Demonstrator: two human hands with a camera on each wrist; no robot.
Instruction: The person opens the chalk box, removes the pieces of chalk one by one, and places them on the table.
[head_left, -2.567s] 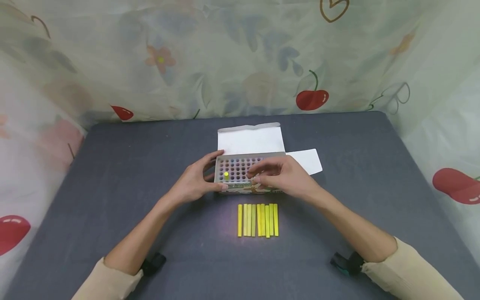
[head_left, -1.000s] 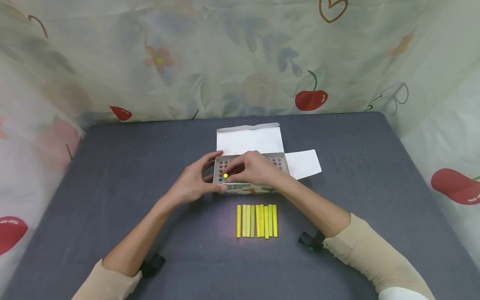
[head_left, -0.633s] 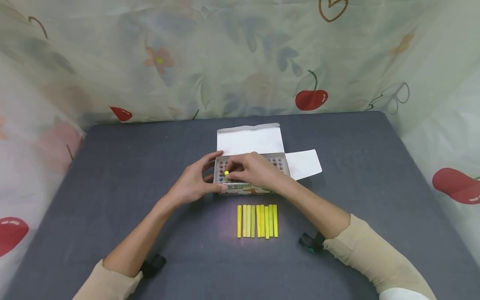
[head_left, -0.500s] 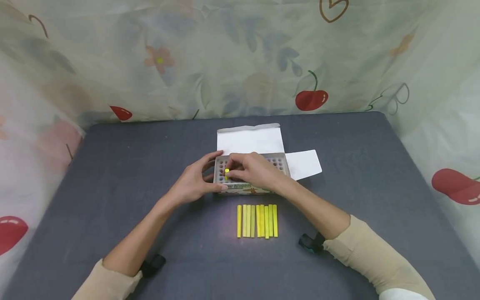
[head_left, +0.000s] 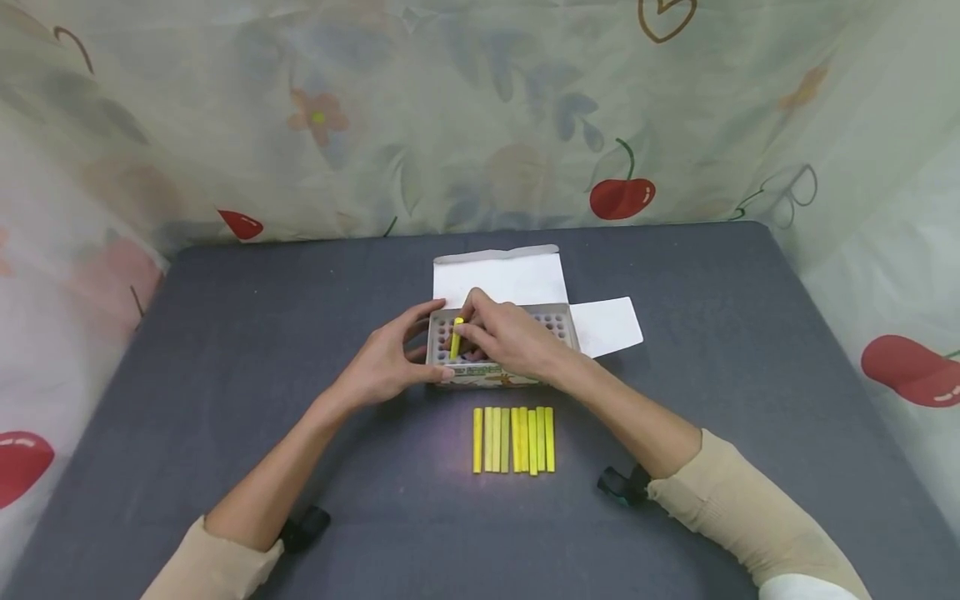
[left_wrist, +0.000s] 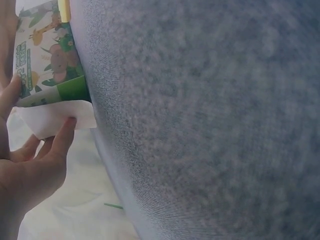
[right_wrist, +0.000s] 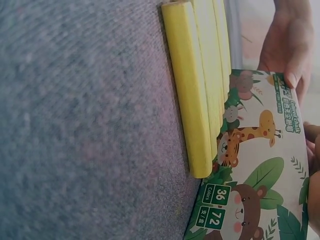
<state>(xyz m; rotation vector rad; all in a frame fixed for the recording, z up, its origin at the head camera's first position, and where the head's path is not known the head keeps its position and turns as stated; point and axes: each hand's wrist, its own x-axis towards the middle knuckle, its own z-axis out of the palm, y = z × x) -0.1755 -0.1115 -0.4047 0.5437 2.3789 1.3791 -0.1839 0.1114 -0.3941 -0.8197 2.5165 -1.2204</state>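
Note:
An opened cardboard box of coloured chalk [head_left: 487, 379], printed with cartoon animals [right_wrist: 267, 122], has an insert full of round holes. At its left end my left hand [head_left: 386, 362] grips it, thumb at the front corner and fingers along the side. In the left wrist view, fingers [left_wrist: 65, 135] of that hand touch a white end flap [left_wrist: 55, 116]. Over the box's left part, my right hand [head_left: 513, 337] pinches a yellow chalk stick [head_left: 456, 340] between thumb and fingers. The stick stands nearly upright, slightly tilted; whether its lower end is in a hole I cannot tell.
A row of several yellow chalk sticks [head_left: 513, 440] lies side by side on the dark cloth-covered table [head_left: 360, 475], just in front of the box. The box's white lid [head_left: 501, 279] is folded back, and another white flap [head_left: 607, 325] sticks out at its right end.
My right hand has moved left from the box's middle to the yellow chalk stick standing in a hole, taken hold of it and drawn it upward. The left hand stays on the box.

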